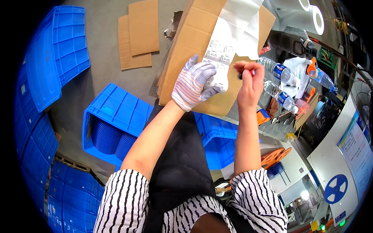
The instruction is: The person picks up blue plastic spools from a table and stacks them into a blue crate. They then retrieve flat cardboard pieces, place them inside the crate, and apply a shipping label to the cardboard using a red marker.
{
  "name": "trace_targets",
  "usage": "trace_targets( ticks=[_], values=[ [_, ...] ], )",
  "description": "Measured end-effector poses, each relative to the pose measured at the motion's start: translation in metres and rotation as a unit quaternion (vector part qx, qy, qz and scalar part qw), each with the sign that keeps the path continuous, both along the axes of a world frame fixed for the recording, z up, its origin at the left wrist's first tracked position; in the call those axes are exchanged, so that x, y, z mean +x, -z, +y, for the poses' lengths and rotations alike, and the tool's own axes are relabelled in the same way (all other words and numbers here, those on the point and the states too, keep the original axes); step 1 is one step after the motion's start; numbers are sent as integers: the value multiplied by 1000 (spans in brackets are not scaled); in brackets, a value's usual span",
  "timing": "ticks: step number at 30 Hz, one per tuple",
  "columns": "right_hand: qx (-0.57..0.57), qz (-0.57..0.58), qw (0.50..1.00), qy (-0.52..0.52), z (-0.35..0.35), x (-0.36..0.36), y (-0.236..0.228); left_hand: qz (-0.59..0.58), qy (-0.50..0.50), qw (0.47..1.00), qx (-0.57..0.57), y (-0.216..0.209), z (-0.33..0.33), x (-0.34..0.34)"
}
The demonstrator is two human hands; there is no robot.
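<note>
A long white strip of printed labels (219, 58) runs down over a stack of flat brown cardboard (186, 46). My left hand (193, 83), in a striped knit glove, rests on the strip's lower end with fingers apart, covering part of the print. Just right of the strip, my bare right hand (250, 81) is closed around a pen (241, 76). Only the pen's dark end and a bit of red show between the fingers. Whether the pen touches the paper is hard to tell.
Blue plastic crates (116, 105) stand at left and below the cardboard; one holds stacked blue discs (107, 136). Clear bottles (285, 101) and orange-handled scissors (312, 68) lie at right. White rolls (316, 19) sit at far right. Cardboard sheets (143, 27) lie on the floor.
</note>
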State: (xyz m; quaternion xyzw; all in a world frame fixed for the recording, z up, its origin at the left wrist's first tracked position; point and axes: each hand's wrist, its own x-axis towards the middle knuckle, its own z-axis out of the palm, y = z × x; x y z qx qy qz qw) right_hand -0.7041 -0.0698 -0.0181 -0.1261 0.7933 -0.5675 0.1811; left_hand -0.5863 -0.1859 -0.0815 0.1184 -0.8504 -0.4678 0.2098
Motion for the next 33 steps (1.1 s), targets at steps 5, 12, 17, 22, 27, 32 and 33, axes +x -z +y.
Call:
trace_targets(
  ticks=[5,12,17,22,27,32,33],
  values=[
    [250,185,939,-147,-19,-35,14,-4,2,1000,-19,3,1,1],
    [286,203,924,-154,-21,-45,33,0,5,1000,-27,-2,-1,0],
    [256,181,938,-146,-21,-52,36,32,-22,998,57,-3,-6,-2],
    [243,196,939,-142,-18,-48,39,-29,-16,993,-117,-21,-42,-48],
    [258,239,922,-163,-11,-54,47,-107,70,967,-222,4,-61,-78],
    [220,238,934,-152,-10,-56,42,-117,59,966,-221,7,-60,-80],
    [203,211,946,-141,-13,-54,38,-118,59,967,-219,7,-60,-80]
  ],
)
